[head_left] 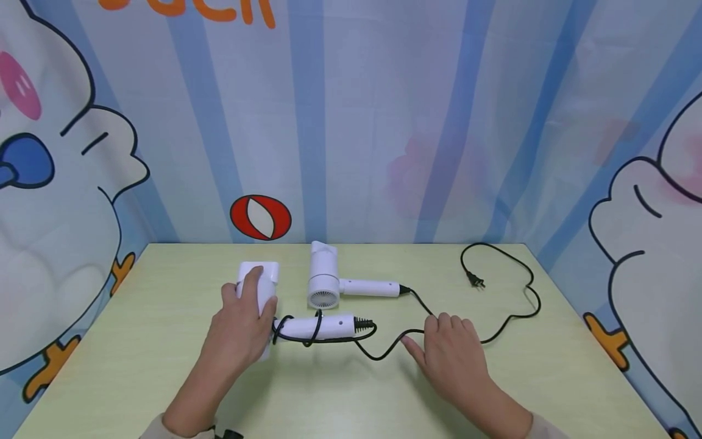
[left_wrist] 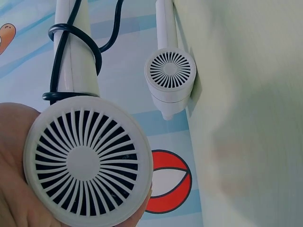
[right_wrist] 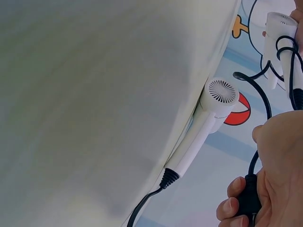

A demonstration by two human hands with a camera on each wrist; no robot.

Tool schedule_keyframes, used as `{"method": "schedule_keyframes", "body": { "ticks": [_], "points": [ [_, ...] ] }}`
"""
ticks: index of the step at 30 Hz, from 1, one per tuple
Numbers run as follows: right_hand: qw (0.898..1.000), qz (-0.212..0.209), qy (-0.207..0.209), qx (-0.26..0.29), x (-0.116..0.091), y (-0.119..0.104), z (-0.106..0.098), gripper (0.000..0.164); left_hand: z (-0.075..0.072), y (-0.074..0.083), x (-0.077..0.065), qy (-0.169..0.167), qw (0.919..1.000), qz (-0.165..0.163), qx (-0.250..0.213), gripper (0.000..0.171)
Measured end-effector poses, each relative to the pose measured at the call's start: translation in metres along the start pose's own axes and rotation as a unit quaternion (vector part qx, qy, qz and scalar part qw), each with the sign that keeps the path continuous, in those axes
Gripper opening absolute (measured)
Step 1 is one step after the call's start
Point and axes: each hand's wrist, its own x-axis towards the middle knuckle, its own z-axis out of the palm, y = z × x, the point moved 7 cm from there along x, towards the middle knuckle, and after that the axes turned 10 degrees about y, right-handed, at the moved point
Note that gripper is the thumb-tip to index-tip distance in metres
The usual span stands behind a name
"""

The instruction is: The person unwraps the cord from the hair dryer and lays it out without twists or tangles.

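Gripping hairdryer (left_wrist: 83,162) in left fingers (head_left: 250,289), cord (right_wrist: 248,201) in right fingers (right_wrist: 229,206)

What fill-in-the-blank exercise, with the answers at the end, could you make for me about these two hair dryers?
The left hand grips a hair dryer; its cord is wound around its ____.
The right hand holds a cord of ____ colour.
The other hair dryer rests on the ____.
The oval on the backdrop is white and ____.

Missing words: handle; black; table; red.
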Motion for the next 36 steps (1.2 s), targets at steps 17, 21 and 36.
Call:
{"method": "schedule_keyframes", "body": {
  "ticks": [17,21,36],
  "points": [
    [1.0,0.015,0.018,-0.008,0.01,0.012,0.009,0.058,-0.001,0.003,-0.003,-0.001,1.0,0.005,0.001,0.066],
    [1.0,0.021,0.019,-0.004,0.012,0.015,0.009,0.058,-0.002,0.004,-0.003,0.002,1.0,0.006,0.004,0.066],
    [0.999,0.049,0.008,0.015,0.021,0.021,0.008,0.058,-0.003,0.003,-0.006,0.004,0.9999,0.004,0.015,0.067]
  ]
}}
